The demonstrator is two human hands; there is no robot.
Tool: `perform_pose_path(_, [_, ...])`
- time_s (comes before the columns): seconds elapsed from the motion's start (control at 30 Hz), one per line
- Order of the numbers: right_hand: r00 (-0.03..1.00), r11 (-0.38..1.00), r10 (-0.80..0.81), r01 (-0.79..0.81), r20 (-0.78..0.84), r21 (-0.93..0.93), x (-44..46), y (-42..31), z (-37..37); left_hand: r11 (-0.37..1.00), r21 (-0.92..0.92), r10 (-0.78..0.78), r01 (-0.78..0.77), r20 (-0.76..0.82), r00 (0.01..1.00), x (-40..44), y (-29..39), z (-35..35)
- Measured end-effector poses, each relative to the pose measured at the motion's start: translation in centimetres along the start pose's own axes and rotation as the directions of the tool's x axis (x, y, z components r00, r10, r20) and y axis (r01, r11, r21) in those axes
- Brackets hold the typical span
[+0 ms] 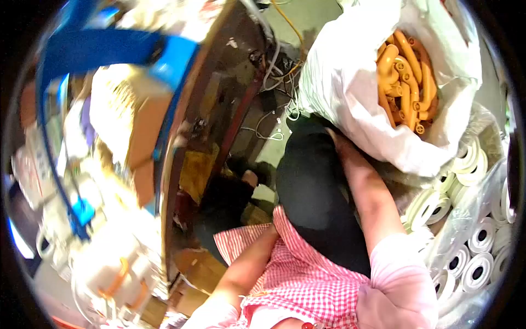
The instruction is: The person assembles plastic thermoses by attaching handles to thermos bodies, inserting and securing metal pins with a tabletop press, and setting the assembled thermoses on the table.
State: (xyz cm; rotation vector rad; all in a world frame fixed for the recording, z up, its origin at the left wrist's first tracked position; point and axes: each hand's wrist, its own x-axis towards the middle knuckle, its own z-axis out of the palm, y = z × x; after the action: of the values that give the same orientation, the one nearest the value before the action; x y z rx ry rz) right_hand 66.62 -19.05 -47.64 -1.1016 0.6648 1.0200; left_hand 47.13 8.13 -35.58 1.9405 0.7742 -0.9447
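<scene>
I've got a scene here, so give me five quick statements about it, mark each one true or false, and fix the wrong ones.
1. Orange parts lie in the white sack. True.
2. The apron is plain green. False: it is checked in red and white.
3. The round white parts sit left of the white sack. False: they sit to its lower right.
4. The trousers are black. True.
5. The right hand is in among the orange parts. False: the right arm runs down beside the leg, outside the sack's opening.
</scene>
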Motion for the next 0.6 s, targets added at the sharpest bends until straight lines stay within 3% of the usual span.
perform_pose_path(0.1, [0.998, 0.977, 0.044, -0.051, 0.039, 0.207, -6.1, -1.9, 2.8, 0.999, -0.023, 0.045, -0.044, 0.024, 0.999, -4.0, 0.2, -0.7])
perform_pose_path(0.2, [0.999, 0.984, -0.006, 0.011, -0.032, 0.177, -10.7, -0.8, 4.8, 0.994, -0.038, 0.106, -0.106, 0.024, 0.994, -6.4, 0.3, -0.5])
perform_pose_path(0.3, [0.948, 0.972, -0.234, 0.220, -0.216, -0.086, -11.8, 3.2, 4.2, 0.989, -0.050, 0.143, -0.141, 0.041, 0.989, -7.9, -0.1, -0.4])
perform_pose_path(0.37, [0.897, 0.901, -0.404, 0.358, -0.176, -0.244, -19.6, 0.6, 8.1, 0.984, -0.050, 0.171, -0.168, 0.057, 0.984, -7.8, -0.3, -0.9])
perform_pose_path(0.5, [0.857, 0.781, -0.503, 0.393, -0.114, -0.485, -26.8, -0.7, 13.3, 0.980, -0.050, 0.198, -0.195, 0.077, 0.977, -5.0, 0.6, -3.9])
perform_pose_path(0.57, [0.828, 0.631, -0.554, 0.351, -0.086, -0.692, -28.4, -0.3, 16.3, 0.981, -0.056, 0.192, -0.187, 0.113, 0.975, -3.2, 1.4, -6.0])
perform_pose_path(0.6, [0.785, 0.437, -0.617, 0.278, -0.060, -0.855, -28.4, -0.9, 17.2, 0.982, -0.056, 0.187, -0.181, 0.137, 0.973, -2.3, 1.9, -6.5])
